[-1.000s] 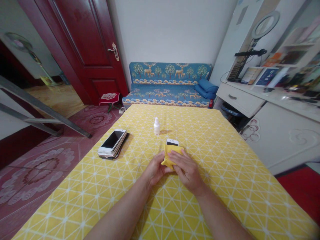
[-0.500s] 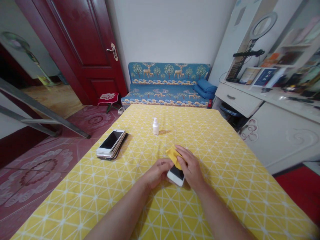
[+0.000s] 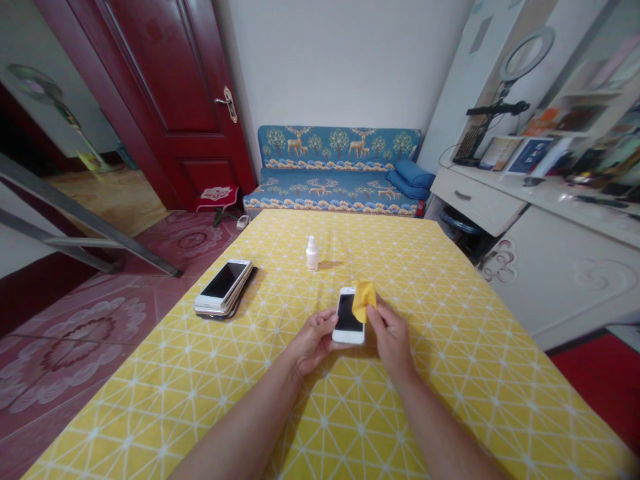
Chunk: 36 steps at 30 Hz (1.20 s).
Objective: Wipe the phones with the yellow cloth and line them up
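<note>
My left hand [image 3: 313,340] cradles the phone [image 3: 347,315] just nearer me than the bottle [image 3: 313,254], fingers curled under its edge. My right hand [image 3: 393,337] pinches the cloth [image 3: 363,300] at its corner. That loose one-sided hold could let it slip onto the table [image 3: 450,373].

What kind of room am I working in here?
Most likely a room in a home: a patterned blue sofa behind the table, a red wooden door, and white cabinets with a ring light.
</note>
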Each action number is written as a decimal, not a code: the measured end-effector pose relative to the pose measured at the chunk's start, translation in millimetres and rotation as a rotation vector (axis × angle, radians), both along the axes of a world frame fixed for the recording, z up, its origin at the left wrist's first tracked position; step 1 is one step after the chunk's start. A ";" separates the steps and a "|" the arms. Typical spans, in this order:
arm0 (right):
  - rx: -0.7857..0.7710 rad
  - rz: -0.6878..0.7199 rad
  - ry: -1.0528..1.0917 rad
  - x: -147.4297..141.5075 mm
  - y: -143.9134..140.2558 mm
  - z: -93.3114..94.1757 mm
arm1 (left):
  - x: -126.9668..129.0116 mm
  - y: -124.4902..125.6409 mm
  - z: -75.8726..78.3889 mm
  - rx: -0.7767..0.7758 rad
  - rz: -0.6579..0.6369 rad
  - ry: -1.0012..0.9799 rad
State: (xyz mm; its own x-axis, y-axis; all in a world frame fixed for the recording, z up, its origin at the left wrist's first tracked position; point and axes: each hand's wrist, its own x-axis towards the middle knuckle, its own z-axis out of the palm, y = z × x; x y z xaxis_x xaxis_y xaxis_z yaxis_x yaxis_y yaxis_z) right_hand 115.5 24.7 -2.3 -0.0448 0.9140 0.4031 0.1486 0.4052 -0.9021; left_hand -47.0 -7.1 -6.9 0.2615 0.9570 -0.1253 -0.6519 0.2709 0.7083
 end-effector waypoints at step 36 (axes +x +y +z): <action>0.403 0.106 -0.471 -34.2 -21.3 -16.1 | 7.8 3.8 8.9 -0.084 0.465 -0.271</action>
